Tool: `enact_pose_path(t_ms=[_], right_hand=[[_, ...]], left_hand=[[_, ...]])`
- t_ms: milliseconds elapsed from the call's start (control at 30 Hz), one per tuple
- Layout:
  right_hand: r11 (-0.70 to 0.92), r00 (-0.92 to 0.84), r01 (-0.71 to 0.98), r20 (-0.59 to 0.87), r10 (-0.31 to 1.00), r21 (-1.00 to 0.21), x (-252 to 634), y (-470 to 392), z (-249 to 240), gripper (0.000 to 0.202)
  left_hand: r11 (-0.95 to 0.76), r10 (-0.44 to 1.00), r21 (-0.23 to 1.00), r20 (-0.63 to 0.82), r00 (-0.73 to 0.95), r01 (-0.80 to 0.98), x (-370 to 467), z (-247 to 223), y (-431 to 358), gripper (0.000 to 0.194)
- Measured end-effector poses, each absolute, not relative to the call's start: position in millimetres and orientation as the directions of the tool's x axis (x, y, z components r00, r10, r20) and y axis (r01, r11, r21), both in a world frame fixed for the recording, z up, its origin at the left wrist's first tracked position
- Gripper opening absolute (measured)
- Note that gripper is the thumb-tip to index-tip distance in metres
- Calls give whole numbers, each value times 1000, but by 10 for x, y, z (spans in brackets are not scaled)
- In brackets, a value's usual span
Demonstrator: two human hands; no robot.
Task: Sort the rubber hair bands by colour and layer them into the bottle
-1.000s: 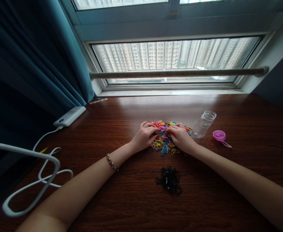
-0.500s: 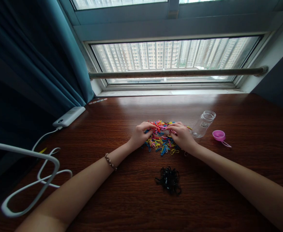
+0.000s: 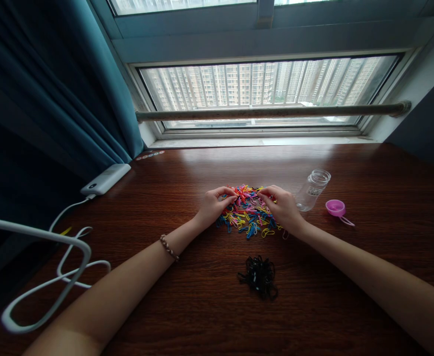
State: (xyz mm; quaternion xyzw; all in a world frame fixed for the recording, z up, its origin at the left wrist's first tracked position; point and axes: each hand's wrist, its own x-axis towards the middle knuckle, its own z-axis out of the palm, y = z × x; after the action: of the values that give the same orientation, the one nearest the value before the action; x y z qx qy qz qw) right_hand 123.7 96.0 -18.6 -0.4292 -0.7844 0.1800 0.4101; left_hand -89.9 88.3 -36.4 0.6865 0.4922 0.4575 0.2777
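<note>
A loose pile of small, colourful looped elastic bands (image 3: 252,216) in red, pink, yellow and blue lies on the table in front of me. At its left edge is my left hand (image 3: 214,205), thumb and fingertips brought together over the bands. My right hand (image 3: 281,207) reaches over the right side, its thumb and forefinger pinched near the top of the pile. Whatever sits between the fingertips of either hand is too small to make out. Closer to me rests a separate heap of black elastic bands (image 3: 259,277).
Right of the pile stands a clear bottle (image 3: 312,190) without its lid. Beside it lies a pink lid with a loop (image 3: 336,208). A white power bank (image 3: 106,179) with a white cable (image 3: 85,249) occupies the left, near the blue curtain (image 3: 101,99). Beyond the table is a window.
My right hand has lifted slightly and its fingertips have drawn into a pinch, uncovering more bands. The left fingertips have pulled a little back to the left and closed together.
</note>
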Motion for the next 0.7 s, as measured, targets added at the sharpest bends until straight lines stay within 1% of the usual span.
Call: enact_pose_path(t_ms=[100,233,467,700], right_hand=[[545,-283,540,472,835,-641,1237,958,-186,18],[494,-262,539,421,868,-682,1236,949,-198,21],[472,-283,445,381,880,-761,1223,937,-215,18],[466,-299,410,368,881,-784,1215,932,-216,15]], left_hand=[[-342,935,848,348,61,405,-901,-374,890,22],[-337,937,857,345,53,389,-907,-395,901,22],[-321,944,878,326,48,356,-904,-369,891,20],[-318,946,894,321,43,316,-892,-362,884,18]])
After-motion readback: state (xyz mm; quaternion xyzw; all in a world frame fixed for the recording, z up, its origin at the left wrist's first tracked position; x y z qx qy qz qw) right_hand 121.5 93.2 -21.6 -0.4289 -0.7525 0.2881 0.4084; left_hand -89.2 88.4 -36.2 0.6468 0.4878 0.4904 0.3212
